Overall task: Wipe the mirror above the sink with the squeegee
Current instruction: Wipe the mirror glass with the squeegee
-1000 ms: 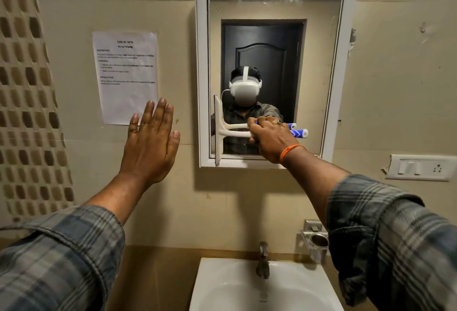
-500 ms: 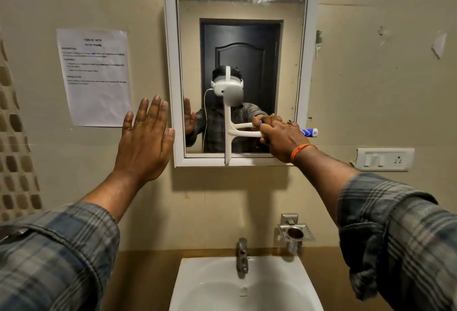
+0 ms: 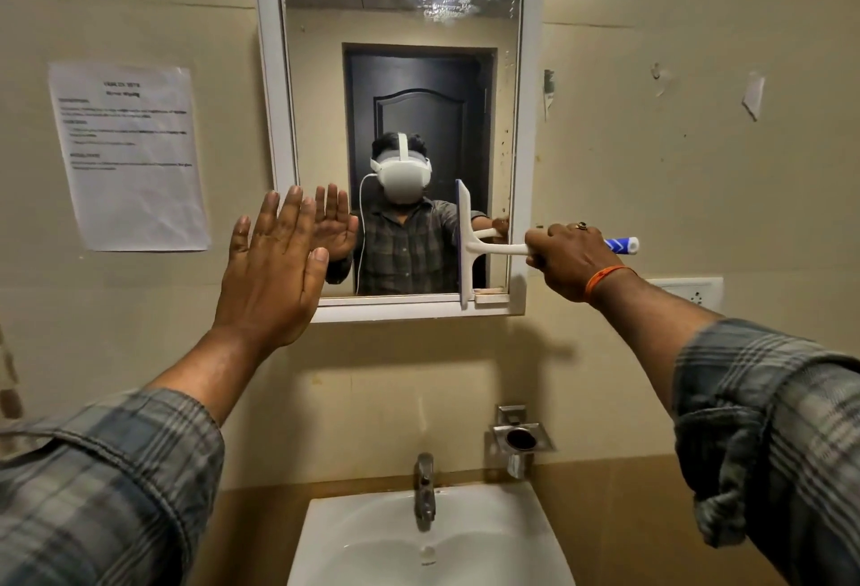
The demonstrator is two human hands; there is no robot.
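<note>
Our right hand (image 3: pixel 570 259) grips the squeegee (image 3: pixel 465 243) near the mirror (image 3: pixel 400 73)'s right edge; upper glass looks unwiped, left hand (image 3: pixel 274 273) open.

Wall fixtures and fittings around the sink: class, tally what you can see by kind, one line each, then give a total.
Mirror: 1
Paper notice: 1
Switch plate: 1
Metal holder: 1
Tap: 1
Sink: 1
Squeegee: 1
Total: 7

Both arms in rolled-up grey-blue plaid sleeves (image 3: pixel 107 487), orange thread band (image 3: pixel 600 280) on the right wrist, plus a ring (image 3: pixel 581 226) on that hand.
</note>
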